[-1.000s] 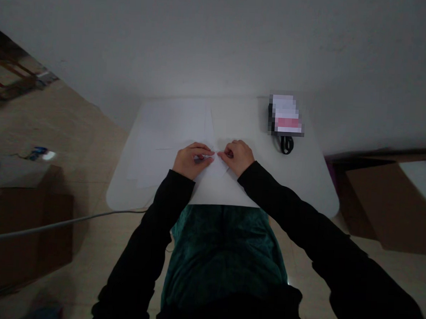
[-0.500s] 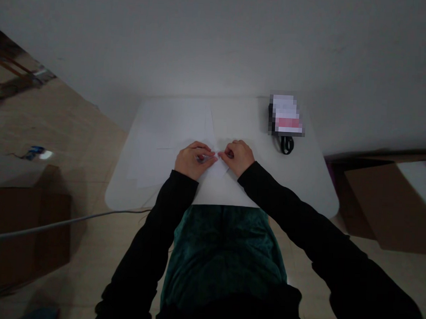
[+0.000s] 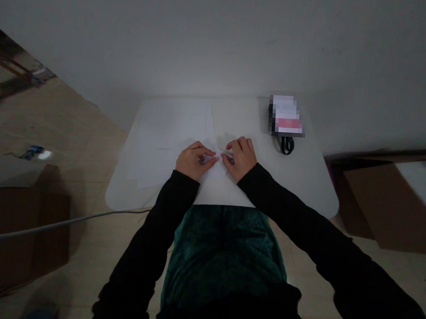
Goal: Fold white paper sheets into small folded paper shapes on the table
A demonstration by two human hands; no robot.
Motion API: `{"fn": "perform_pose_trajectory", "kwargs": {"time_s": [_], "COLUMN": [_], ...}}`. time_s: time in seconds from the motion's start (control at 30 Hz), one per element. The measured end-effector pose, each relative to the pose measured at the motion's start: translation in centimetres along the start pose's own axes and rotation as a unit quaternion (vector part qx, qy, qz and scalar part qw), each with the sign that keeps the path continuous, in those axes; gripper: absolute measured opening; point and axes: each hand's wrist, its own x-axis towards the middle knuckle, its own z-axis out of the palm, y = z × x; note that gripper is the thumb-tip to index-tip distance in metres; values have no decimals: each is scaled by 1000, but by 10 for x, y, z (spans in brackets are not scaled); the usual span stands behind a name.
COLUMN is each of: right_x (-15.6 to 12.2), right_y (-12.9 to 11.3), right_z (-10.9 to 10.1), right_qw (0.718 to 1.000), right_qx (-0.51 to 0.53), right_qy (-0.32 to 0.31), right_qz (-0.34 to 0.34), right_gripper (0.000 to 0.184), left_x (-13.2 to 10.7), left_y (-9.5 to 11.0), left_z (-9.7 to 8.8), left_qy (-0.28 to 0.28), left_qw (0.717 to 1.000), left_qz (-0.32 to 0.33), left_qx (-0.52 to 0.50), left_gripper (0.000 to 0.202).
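White round-cornered tabletop [image 3: 298, 173] — small white paper [image 3: 220, 152] seemingly pinched by left hand [image 3: 197, 160] & right hand [image 3: 240, 159] (detail blurry) — best creased slowly, w/ edges aligned.

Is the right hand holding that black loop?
No, the right hand is at the white paper, while the black loop lies apart from that hand on the table.

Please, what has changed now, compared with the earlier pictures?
The right hand has spread its thumb and fingers wider. The left hand, at the paper, has shifted slightly right. Whether the right hand's hold changed is unclear. The sheets and black strap stayed in place.
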Motion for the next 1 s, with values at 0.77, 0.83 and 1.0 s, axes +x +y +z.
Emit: {"fn": "perform_pose_trajectory", "kwargs": {"time_s": [0.77,0.83,1.0], "right_x": [-35,-36,-39], "right_y": [10,20,26], "right_z": [-2,-3,-9], "right_qw": [984,984,981], "right_qx": [-22,-25,-73], "right_qy": [-24,5,25], "right_qz": [-178,-175,-177], "right_gripper": [33,32,30], "left_x": [0,0,1], "left_y": [-9,-10,-10], "left_z": [6,7,7], "left_qy": [-2,-4,-2], "left_qw": [999,999,999], "left_qz": [6,3,4], "left_qx": [-35,-41,-41], "left_gripper": [17,17,16]}}
